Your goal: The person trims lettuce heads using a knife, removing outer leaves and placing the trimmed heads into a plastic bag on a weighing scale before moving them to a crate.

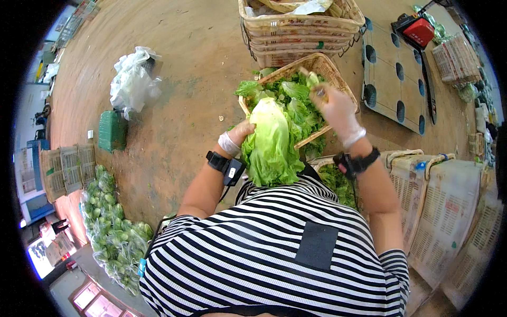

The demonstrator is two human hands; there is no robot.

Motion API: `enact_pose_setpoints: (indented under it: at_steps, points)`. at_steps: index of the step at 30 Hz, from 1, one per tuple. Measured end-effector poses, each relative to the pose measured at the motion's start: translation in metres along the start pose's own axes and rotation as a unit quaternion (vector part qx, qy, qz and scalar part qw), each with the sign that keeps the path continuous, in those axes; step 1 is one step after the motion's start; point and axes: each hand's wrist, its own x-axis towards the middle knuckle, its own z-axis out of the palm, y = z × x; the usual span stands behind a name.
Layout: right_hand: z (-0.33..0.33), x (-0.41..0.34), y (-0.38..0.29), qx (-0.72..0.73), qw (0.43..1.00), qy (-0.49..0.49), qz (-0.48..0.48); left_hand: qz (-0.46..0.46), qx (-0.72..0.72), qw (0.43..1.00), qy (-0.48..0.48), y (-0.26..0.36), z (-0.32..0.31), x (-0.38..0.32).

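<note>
My left hand (240,136), in a thin clear glove, holds a large head of leafy lettuce (271,138) from its left side, in front of my striped shirt. Gloved as well, my right hand (332,109) is raised to the right of the lettuce, over a plastic basket (332,71). Its fingers are closed around a small, blurred item, perhaps a knife; a pale green piece shows just above them. Loose lettuce leaves (297,91) fill much of the basket, and some hang over its left rim.
Stacked baskets (301,35) stand beyond the leaf basket. A perforated platform (396,79) lies to the right, near large crates (443,210). More leaves (336,182) sit by my right side. At left are a green container (113,130), plastic bags (132,83) and bagged vegetables (115,230).
</note>
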Motion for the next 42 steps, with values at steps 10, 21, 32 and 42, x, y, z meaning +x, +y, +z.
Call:
enact_pose_setpoints:
  at_steps: [10,21,32,42]
  points:
    - [-0.017,-0.034,-0.041,0.579,0.653,-0.437,0.216,0.064,0.379,0.922,0.053,0.033,0.059,-0.005]
    - [0.000,-0.095,-0.011,0.556,0.775,-0.213,0.210,0.121,0.415,0.891,0.136,0.021,0.017,0.004]
    - [0.054,-0.031,0.003,0.453,0.888,-0.067,0.046,0.011,0.459,0.887,0.057,-0.006,0.030,0.036]
    - [0.078,0.000,0.007,0.476,0.874,0.027,0.095,-0.010,-0.164,0.929,0.332,-0.076,-0.036,-0.008]
